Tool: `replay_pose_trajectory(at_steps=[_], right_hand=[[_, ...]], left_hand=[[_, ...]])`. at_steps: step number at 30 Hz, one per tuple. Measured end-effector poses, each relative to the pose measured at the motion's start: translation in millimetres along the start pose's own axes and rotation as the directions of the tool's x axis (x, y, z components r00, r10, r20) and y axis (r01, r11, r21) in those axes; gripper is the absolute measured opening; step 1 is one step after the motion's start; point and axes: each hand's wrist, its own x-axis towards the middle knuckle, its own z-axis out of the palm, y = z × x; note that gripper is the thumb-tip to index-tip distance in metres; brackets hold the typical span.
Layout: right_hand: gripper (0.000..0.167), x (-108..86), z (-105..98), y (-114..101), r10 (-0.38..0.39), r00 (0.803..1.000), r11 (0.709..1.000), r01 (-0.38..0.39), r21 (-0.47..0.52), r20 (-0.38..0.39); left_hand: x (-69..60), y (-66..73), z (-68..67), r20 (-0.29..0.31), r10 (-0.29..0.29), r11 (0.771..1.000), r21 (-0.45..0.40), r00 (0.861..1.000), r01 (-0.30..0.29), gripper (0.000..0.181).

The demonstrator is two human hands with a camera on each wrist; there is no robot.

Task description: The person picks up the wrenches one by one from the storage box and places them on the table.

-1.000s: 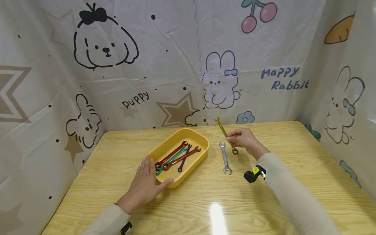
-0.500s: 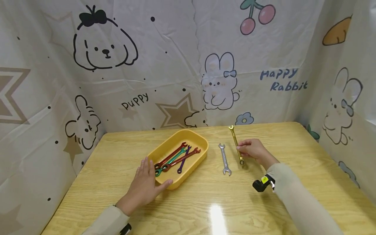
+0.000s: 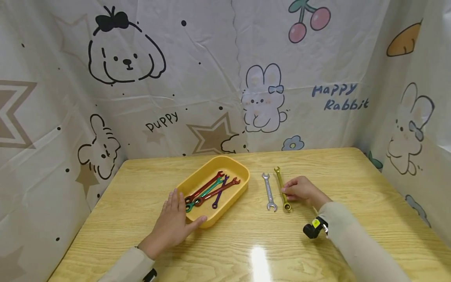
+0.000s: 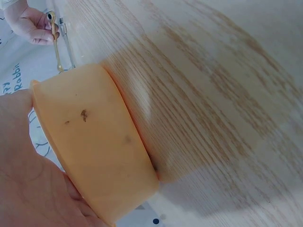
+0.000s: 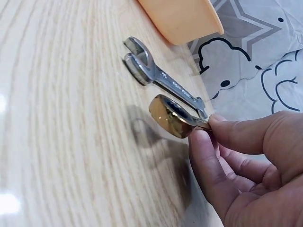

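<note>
My right hand (image 3: 301,188) pinches a gold combination wrench (image 3: 279,178) between thumb and fingers, just right of a silver open-end wrench (image 3: 269,192) lying on the table. In the right wrist view the gold wrench's ring end (image 5: 171,116) casts a shadow and looks slightly off the wood. My left hand (image 3: 172,221) rests on the near left rim of a yellow tray (image 3: 243,188), fingers straight and thumb spread. Inside the tray lie two red wrenches (image 3: 211,185), a green wrench (image 3: 208,192) and a purple wrench (image 3: 220,194), partly crossing.
The wooden table (image 3: 225,250) carries the tray at centre left and the loose silver wrench at centre right. A printed curtain (image 3: 197,78) with cartoon animals hangs close behind the table and along both sides.
My right hand has carried the gold wrench rightward, then down toward the table, turning it nearly parallel to the silver one. The left hand and tray stay put.
</note>
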Motion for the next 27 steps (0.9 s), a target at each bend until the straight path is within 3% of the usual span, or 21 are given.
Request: replay_pose_trajectory(at_steps=[14, 22, 27], right_hand=[[0.010, 7.1, 14, 1, 0.022, 0.999, 0.994, -0.028, -0.110, -0.048], [0.007, 8.3, 16, -4, -0.010, 0.998, 0.973, -0.006, -0.229, -0.067], [0.008, 7.6, 14, -5, 0.003, 0.995, 0.960, -0.032, -0.277, -0.103]], left_hand=[[-1.0, -2.1, 0.2, 0.008, -0.005, 1.000, -0.010, 1.000, 0.005, 0.112], [-1.5, -1.3, 0.4, 0.015, -0.022, 1.000, -0.007, 1.000, 0.022, 0.113], [-1.3, -0.3, -0.4, 0.003, -0.004, 1.000, -0.006, 1.000, 0.004, 0.113]])
